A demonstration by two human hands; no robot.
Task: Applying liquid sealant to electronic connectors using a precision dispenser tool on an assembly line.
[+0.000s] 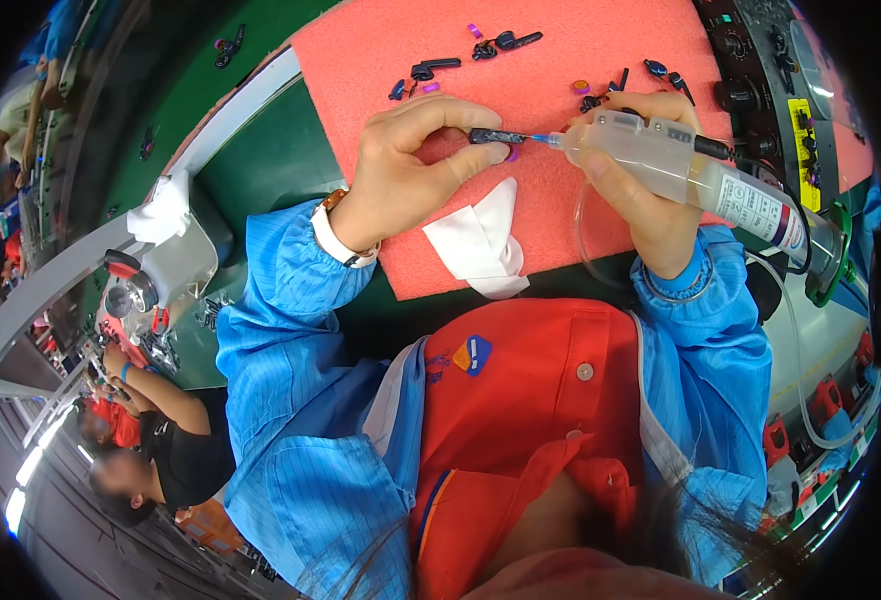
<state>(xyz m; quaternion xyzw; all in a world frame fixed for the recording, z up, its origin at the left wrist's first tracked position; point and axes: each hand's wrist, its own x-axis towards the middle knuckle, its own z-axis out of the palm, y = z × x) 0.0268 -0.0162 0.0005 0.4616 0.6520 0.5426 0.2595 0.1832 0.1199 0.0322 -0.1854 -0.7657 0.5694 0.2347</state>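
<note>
Between thumb and fingers, my left hand [411, 165] pinches a small black plastic part [497, 136] above the pink foam mat [361, 60]. My right hand [646, 185] is closed round a glue dispensing syringe [661, 150] with a translucent barrel and a white label. Its thin blue needle tip [539, 138] points left and meets, or nearly meets, the right end of the black part; actual contact is too small to make out. Just beneath that part lies a small purple piece [512, 155], partly hidden by my left fingertips.
Several black parts [436, 68] with purple bits lie along the mat's far side. A folded white cloth [481, 235] is nearer me. A dispenser control box [746, 90] stands at right. On the left are a metal container [186, 250] and a person in black [176, 430].
</note>
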